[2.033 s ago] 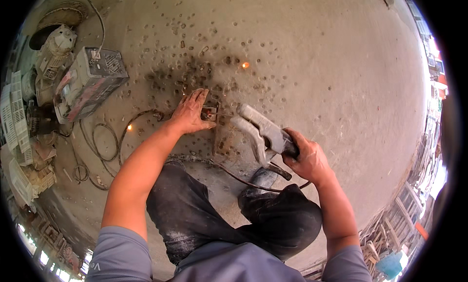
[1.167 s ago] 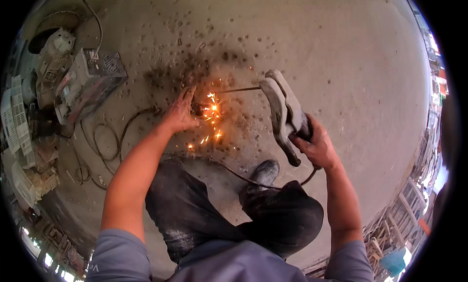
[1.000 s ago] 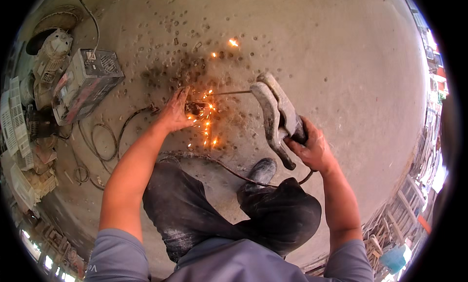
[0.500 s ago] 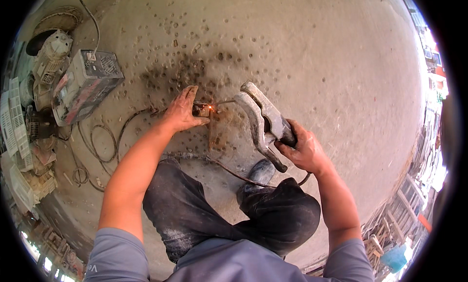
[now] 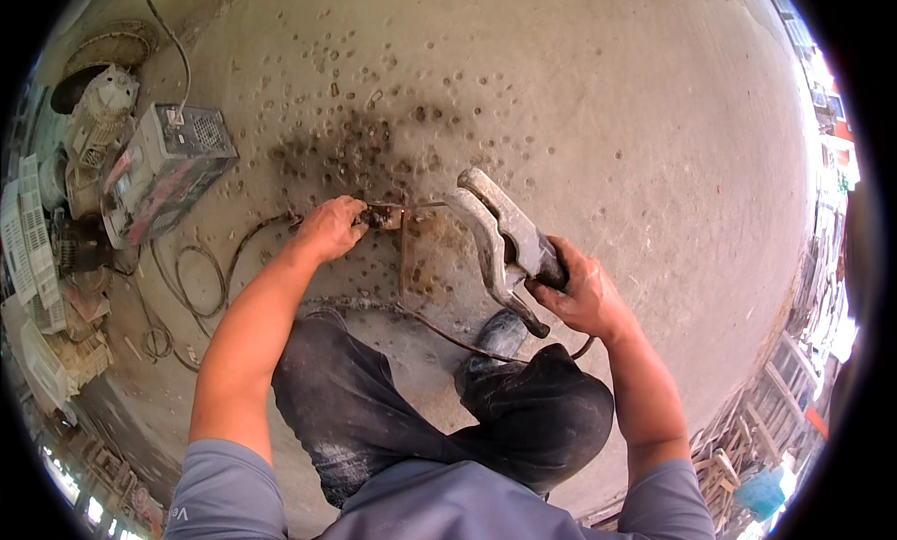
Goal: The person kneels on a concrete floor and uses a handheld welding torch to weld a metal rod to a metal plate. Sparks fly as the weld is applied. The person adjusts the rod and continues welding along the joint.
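The right hand (image 5: 587, 292) is wrapped round the dark handle of a clamp (image 5: 512, 234), its fingers closed and the thumb on the near side. The clamp tilts, its head up and to the left, and a thin rod (image 5: 430, 204) sticks out leftward from it toward a small metal part (image 5: 381, 216) on the floor (image 5: 673, 166). Whether the rod touches the part is too small to tell. The left hand (image 5: 329, 232) is partly closed, fingers bent and tips at the part's left end; I cannot tell whether it grips the part or only touches it. The part lies ahead of the knees, between the two hands, with small reddish spots on it. A narrow rusty strip (image 5: 404, 260) runs from its right end back toward the person. A cable (image 5: 458, 342) leads from the right hand past the right knee and across a dusty shoe (image 5: 502, 325). Well to the left stand a grey box (image 5: 168, 171) and, just beside it, a motor (image 5: 105, 106)
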`<state>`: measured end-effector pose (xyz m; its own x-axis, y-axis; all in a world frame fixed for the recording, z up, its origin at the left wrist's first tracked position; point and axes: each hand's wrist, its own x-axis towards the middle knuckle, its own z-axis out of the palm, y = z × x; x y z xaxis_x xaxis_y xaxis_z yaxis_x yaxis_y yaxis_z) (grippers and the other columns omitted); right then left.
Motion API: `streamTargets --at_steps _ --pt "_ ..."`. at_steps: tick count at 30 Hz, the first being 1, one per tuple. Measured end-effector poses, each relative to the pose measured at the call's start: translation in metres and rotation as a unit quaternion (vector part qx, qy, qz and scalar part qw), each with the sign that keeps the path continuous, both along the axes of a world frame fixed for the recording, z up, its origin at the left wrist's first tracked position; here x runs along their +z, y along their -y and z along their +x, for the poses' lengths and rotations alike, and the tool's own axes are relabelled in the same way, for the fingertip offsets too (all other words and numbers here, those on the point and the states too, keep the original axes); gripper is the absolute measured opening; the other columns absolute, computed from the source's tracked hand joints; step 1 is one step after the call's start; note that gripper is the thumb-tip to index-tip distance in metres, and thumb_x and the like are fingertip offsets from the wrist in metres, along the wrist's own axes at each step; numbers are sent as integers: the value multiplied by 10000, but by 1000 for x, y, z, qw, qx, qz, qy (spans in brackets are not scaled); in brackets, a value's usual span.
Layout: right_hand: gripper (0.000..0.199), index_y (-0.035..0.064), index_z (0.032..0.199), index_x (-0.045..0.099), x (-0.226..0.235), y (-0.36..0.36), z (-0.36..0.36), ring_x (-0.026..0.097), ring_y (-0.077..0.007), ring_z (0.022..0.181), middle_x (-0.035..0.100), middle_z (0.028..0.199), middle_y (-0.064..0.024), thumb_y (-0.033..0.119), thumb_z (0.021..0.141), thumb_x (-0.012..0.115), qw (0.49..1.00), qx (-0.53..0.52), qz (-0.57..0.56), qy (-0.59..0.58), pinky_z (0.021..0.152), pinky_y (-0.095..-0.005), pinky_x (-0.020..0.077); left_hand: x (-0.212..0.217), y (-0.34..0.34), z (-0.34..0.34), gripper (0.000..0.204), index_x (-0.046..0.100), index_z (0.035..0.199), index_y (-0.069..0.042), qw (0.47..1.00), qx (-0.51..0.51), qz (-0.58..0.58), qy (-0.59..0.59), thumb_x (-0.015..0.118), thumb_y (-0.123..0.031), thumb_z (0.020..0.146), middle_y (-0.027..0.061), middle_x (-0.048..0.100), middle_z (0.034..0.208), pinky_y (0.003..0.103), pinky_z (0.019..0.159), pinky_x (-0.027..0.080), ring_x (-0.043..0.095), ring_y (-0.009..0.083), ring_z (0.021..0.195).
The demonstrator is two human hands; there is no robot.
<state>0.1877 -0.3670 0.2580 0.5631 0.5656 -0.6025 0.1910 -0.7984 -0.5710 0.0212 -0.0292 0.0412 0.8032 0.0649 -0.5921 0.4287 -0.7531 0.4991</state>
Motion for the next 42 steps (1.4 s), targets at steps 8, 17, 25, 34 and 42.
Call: streamTargets --at_steps 8,17,25,34,42 --pt "644 9 1411 532 -4 5 1 724 -418 998 736 1032 -259 230 855 769 1000 6 12 -3 854 -444 566 -3 0 -9 629 570 1391 -38 993 40 -12 109 791 -269 850 230 591 1364 468 1074 472 560 429 1268" --pt "627 25 1405 535 -5 2 2 721 -418 991 738 1013 -250 246 862 760 1000 13 13 -14 848 -455 563 3 10 -1 840 510 1456 -69 992 12 30 121 865 -405 773 208 554 1430 485 1111 459 548 423 1303" --pt "607 28 1393 544 -9 -4 5 722 -406 987 738 1018 -243 232 863 757 1000 14 10 -15 846 -450 559 8 26 11 872 511 1456 -43 988 -28 37 148 866 -447 770 210 536 1457 487 1110 459 545 416 1315" --pt "597 20 1390 548 -7 -8 7 719 -402 1002 737 1038 -245 227 866 747 1000 12 8 -23 863 -445 559 5 37 23 844 524 1435 -13 984 -31 26 176 860 -420 776 212 541 1441 488 1119 445 536 412 1316" --pt "617 -11 1397 525 -30 9 -4 715 -367 953 717 1031 -228 156 840 733 988 -45 144 -22 850 -412 558 3 45 21 851 501 1463 -18 983 -27 53 172 845 -423 798 214 538 1462 474 1110 457 553 405 1307"
